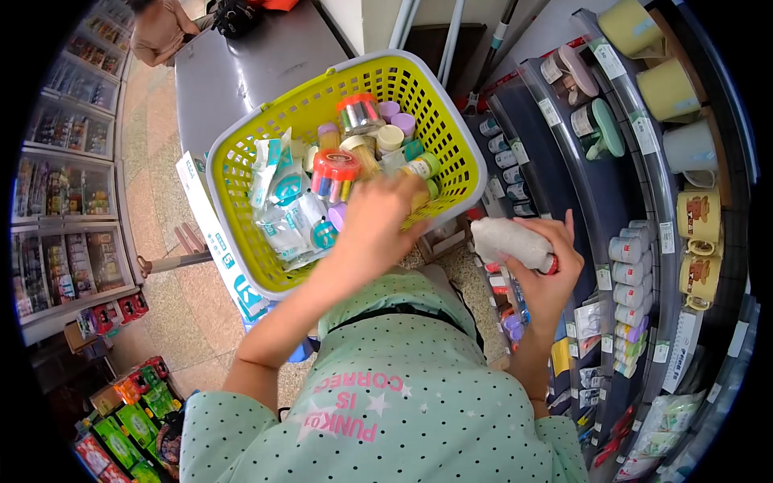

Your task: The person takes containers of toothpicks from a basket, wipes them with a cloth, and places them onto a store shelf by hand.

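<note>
My left hand (380,214) reaches into a yellow-green basket (278,113) with a grey rim. Motion smears its fingers beside a green-lidded container (424,166), and whether they grip anything does not show. Close to the wrist are a red-lidded jar of coloured sticks (334,173) and a tub of toothpicks (362,153). Teal-and-white packets (291,217) fill the basket's left side. Outside the basket's right edge, my right hand (549,262) is closed around a bunched greyish-white cloth (513,241) with a bit of red at its ends.
The basket rests partly over a grey table (258,68) and a white carton (216,233). Shelves with mugs (699,213) and rolled goods (630,274) rise close on the right. Glass-fronted cabinets (68,185) line the left. A person (161,32) sits beyond the table.
</note>
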A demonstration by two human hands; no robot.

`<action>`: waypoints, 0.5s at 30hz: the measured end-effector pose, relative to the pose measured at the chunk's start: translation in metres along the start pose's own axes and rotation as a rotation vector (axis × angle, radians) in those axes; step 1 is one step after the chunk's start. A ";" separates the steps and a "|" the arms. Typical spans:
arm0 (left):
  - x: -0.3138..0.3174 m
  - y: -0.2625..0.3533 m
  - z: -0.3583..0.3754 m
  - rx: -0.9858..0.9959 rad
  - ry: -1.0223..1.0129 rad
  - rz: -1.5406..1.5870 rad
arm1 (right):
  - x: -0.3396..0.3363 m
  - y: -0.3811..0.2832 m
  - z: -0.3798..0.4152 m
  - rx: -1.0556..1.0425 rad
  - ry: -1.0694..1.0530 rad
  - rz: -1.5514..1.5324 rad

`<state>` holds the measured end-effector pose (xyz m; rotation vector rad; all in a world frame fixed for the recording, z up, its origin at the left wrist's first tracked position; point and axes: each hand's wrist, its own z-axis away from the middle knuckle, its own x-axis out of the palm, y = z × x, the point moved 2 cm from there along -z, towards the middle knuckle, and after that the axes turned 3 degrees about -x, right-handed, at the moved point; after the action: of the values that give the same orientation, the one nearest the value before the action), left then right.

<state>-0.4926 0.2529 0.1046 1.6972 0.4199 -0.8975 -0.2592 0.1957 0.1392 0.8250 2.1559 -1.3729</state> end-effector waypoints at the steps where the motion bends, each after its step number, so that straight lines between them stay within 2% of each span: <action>1: 0.002 -0.005 -0.008 0.000 0.000 -0.083 | 0.001 0.001 0.001 0.011 0.032 -0.002; 3: 0.010 -0.022 -0.026 0.000 0.005 -0.252 | 0.004 0.006 0.004 0.024 0.045 0.012; 6: 0.043 -0.046 -0.064 0.013 -0.148 -0.464 | 0.008 0.001 0.002 0.020 0.051 0.007; 9: 0.085 -0.063 -0.095 -0.067 -0.245 -0.539 | 0.006 -0.002 0.004 0.016 0.058 0.018; 15: 0.125 -0.071 -0.114 -0.145 -0.329 -0.634 | -0.001 0.002 0.013 0.065 0.099 0.020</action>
<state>-0.4197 0.3609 -0.0241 1.2589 0.7967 -1.5367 -0.2565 0.1842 0.1333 0.9555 2.1806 -1.4262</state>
